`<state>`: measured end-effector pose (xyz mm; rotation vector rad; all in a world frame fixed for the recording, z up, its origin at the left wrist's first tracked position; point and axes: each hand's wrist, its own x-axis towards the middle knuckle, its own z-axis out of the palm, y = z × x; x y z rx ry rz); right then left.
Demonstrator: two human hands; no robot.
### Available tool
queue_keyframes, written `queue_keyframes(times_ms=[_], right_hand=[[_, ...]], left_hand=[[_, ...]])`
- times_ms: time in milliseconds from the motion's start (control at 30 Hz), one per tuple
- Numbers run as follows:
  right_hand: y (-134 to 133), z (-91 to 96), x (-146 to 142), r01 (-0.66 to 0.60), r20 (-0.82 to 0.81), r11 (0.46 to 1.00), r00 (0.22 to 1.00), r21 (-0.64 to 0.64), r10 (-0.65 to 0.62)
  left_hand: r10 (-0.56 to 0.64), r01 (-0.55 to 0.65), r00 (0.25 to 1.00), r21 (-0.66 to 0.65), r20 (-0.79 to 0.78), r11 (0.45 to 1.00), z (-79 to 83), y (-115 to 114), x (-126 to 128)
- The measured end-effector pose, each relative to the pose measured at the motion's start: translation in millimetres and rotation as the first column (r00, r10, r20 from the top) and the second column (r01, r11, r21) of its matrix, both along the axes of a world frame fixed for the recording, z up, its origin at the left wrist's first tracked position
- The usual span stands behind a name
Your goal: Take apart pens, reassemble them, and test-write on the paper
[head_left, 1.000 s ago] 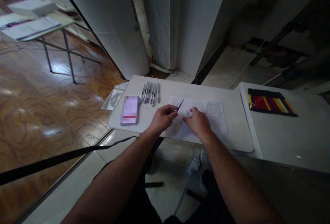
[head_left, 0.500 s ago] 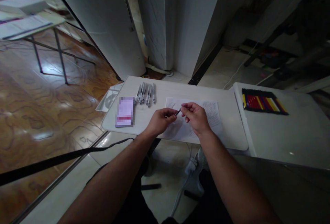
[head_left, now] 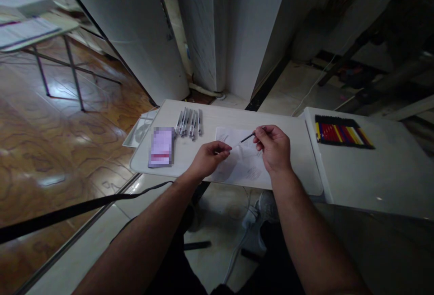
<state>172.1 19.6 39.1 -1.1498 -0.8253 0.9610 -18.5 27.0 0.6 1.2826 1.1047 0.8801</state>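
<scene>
Between my two hands stretches a slim pen (head_left: 247,138), dark toward the right and pale or see-through toward the left. My left hand (head_left: 210,157) pinches its pale end between thumb and fingers. The dark end is in the closed fingers of my right hand (head_left: 274,145). Whether this is one piece or two parts drawn apart I cannot tell. Both hands are above written-on paper sheets (head_left: 237,170) on the white table. Several clear pens (head_left: 192,123) lie side by side left of the paper.
A phone-like object with a blurred-out screen (head_left: 161,148) lies at the left of the white table (head_left: 298,150). On the adjoining surface (head_left: 373,177) at right rests a row of coloured pens or markers (head_left: 342,132). A black strap (head_left: 84,206) crosses at lower left.
My right hand has moved right and turned slightly, away from my left hand. More of the pen now shows between them, including a pale stretch. My left hand has hardly moved.
</scene>
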Motion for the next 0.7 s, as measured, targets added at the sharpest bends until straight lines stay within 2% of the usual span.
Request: queue_keyframes(times_ms=[100, 200, 333, 700], right_hand=[[1, 0.8, 4, 0.043, -0.051, 0.999, 0.998, 0.009, -0.043], [1, -2.1, 4, 0.046, -0.084, 0.999, 0.995, -0.005, -0.046], [1, -5.2, 2, 0.026, -0.078, 1.0, 0.997, -0.017, -0.027], [1, -6.0, 1, 0.016, -0.038, 1.0, 0.999, -0.026, -0.016]], left_hand=[[0.053, -0.041, 0.989, -0.085, 0.138, 0.996, 2.3, 1, -1], [0.148, -0.09, 0.947, -0.205, 0.287, 0.975, 6.3, 3, -3], [0.168, -0.068, 0.907, -0.259, 0.387, 0.964, 11.7, 3, -6], [0.168, -0.063, 0.891, -0.254, 0.421, 0.965, 12.4, 4, -8]])
